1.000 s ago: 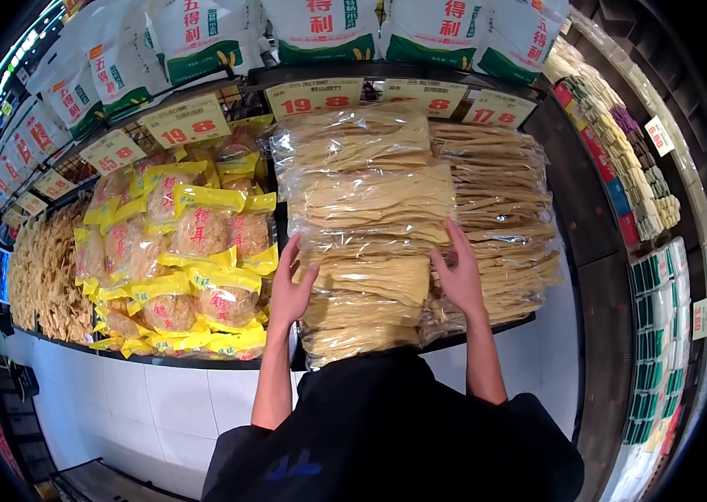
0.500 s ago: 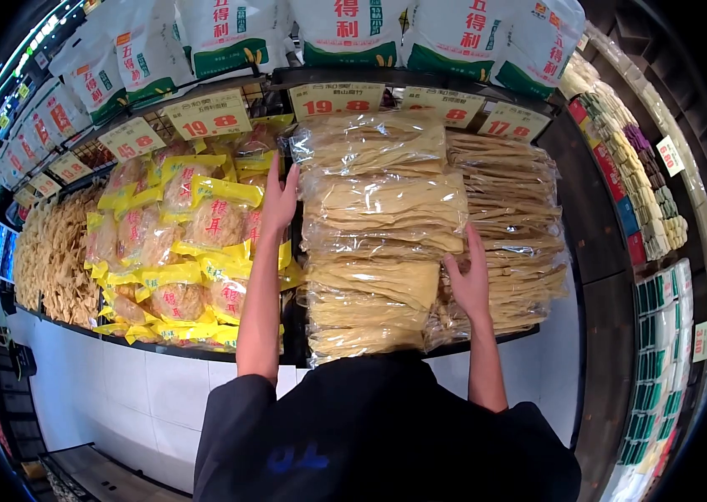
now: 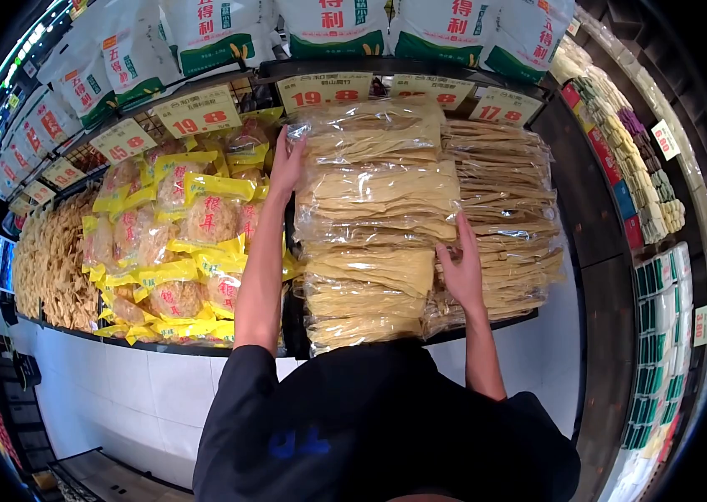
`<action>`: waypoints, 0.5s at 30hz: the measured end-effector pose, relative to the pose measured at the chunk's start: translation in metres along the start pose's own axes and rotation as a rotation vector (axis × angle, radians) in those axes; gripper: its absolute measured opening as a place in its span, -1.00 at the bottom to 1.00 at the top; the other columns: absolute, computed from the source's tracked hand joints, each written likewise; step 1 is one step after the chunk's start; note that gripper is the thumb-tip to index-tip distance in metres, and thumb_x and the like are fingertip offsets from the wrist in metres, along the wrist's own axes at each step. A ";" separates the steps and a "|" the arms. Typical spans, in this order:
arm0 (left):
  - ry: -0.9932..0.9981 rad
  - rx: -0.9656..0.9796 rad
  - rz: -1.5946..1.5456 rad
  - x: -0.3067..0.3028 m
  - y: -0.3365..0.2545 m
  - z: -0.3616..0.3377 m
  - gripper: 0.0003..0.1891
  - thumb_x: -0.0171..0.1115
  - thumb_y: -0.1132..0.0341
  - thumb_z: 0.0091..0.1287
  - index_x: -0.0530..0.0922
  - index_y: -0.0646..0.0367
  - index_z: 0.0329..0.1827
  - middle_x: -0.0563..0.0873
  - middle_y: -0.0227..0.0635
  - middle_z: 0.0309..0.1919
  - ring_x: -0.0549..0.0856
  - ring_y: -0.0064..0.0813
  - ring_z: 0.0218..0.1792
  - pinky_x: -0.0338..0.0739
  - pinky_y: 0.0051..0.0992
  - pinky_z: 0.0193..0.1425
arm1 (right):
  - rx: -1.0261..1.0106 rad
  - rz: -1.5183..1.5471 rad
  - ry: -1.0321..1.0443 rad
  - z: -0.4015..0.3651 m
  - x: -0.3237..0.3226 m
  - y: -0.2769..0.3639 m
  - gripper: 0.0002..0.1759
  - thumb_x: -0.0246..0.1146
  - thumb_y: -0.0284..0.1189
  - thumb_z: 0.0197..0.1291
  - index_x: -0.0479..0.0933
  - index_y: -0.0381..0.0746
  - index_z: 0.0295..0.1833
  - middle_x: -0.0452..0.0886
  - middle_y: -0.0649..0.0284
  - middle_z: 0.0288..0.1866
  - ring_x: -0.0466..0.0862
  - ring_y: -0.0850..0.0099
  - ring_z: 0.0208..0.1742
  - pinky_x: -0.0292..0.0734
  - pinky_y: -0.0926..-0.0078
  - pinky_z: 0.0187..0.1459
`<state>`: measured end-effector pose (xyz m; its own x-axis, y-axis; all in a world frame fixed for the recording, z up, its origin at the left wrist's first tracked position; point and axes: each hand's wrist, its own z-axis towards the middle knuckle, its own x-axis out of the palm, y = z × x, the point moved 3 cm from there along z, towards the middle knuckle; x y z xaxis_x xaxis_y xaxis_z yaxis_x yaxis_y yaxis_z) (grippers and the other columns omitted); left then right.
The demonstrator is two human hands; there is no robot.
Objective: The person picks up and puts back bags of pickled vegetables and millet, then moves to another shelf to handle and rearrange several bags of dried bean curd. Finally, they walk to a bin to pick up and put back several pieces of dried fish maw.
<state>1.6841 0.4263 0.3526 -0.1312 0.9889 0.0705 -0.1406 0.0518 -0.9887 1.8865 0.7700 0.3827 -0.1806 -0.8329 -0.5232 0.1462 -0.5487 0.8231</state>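
Note:
Clear plastic packs of pale yellow dried sticks lie stacked in rows in the middle of the shelf. My left hand is at the upper left end of the stack, its fingers apart and touching the plastic edge. Against the right end of the middle packs rests my right hand, thumb and fingers spread. Neither hand is closed round a pack. Browner packs of dried sticks lie just right of this stack.
Yellow-trimmed bags fill the left section, with loose brown dried goods beyond. White flour sacks stand behind the price signs. A side shelf at right holds noodle packs and green-white packs.
The view has shifted slightly, so shelf and goods appear a little higher and further left. Both hands stay at the ends of the stack, the left still open, the right still spread.

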 end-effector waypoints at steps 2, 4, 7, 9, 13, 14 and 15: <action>-0.026 -0.012 0.056 -0.002 0.001 -0.002 -0.24 0.17 0.10 0.45 0.02 0.23 0.57 0.25 -0.04 0.49 0.29 -0.28 0.46 0.15 -0.43 0.49 | -0.002 -0.003 0.004 0.000 0.001 -0.001 -0.25 0.21 -0.48 0.31 0.10 -0.26 0.56 0.17 -0.08 0.54 0.17 0.08 0.56 0.22 0.32 0.41; -0.033 -0.001 0.036 -0.002 0.004 -0.006 -0.23 0.17 0.12 0.46 0.00 0.23 0.58 0.25 -0.04 0.49 0.29 -0.28 0.46 0.15 -0.43 0.49 | -0.003 -0.014 0.008 -0.002 -0.002 -0.001 -0.25 0.21 -0.48 0.31 0.10 -0.26 0.56 0.18 -0.08 0.53 0.18 0.08 0.56 0.23 0.32 0.40; -0.057 0.011 -0.009 -0.008 0.006 -0.017 -0.24 0.16 0.16 0.46 -0.02 0.23 0.58 0.21 -0.03 0.51 0.26 -0.28 0.48 0.13 -0.43 0.50 | 0.035 0.042 0.013 -0.004 -0.001 0.002 -0.25 0.21 -0.47 0.31 0.10 -0.25 0.56 0.19 -0.07 0.53 0.18 0.08 0.56 0.23 0.31 0.41; -0.080 -0.001 -0.075 -0.010 0.006 -0.031 -0.25 0.14 0.22 0.47 -0.04 0.23 0.59 0.15 -0.01 0.54 0.19 -0.28 0.53 0.10 -0.43 0.53 | 0.012 0.025 0.010 -0.004 -0.003 0.005 -0.25 0.21 -0.46 0.30 0.10 -0.24 0.56 0.19 -0.06 0.54 0.18 0.09 0.56 0.24 0.30 0.41; -0.083 -0.025 -0.015 -0.007 0.006 -0.068 -0.29 0.05 0.17 0.51 -0.06 0.22 0.60 0.12 -0.01 0.55 0.16 -0.29 0.55 0.05 -0.44 0.54 | 0.048 0.085 0.015 -0.010 -0.001 0.005 -0.24 0.23 -0.45 0.29 0.10 -0.24 0.56 0.16 -0.06 0.55 0.17 0.07 0.56 0.21 0.28 0.43; -0.074 -0.027 -0.012 -0.005 0.008 -0.073 -0.29 0.04 0.17 0.52 -0.05 0.22 0.60 0.13 -0.01 0.55 0.17 -0.28 0.54 0.06 -0.44 0.54 | 0.012 0.024 0.003 -0.010 0.001 0.001 -0.24 0.23 -0.44 0.29 0.10 -0.24 0.56 0.15 -0.06 0.56 0.16 0.07 0.57 0.18 0.28 0.45; -0.069 -0.025 -0.009 -0.002 0.009 -0.075 -0.30 0.03 0.16 0.52 -0.05 0.22 0.60 0.13 -0.01 0.55 0.17 -0.28 0.54 0.06 -0.44 0.54 | -0.029 -0.038 -0.008 -0.007 0.002 -0.001 -0.23 0.24 -0.43 0.29 0.10 -0.24 0.56 0.13 -0.07 0.56 0.15 0.06 0.57 0.15 0.27 0.47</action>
<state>1.7571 0.4349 0.3335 -0.1971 0.9765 0.0877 -0.1181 0.0652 -0.9909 1.8928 0.7682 0.3790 -0.1945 -0.8110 -0.5518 0.1671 -0.5817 0.7961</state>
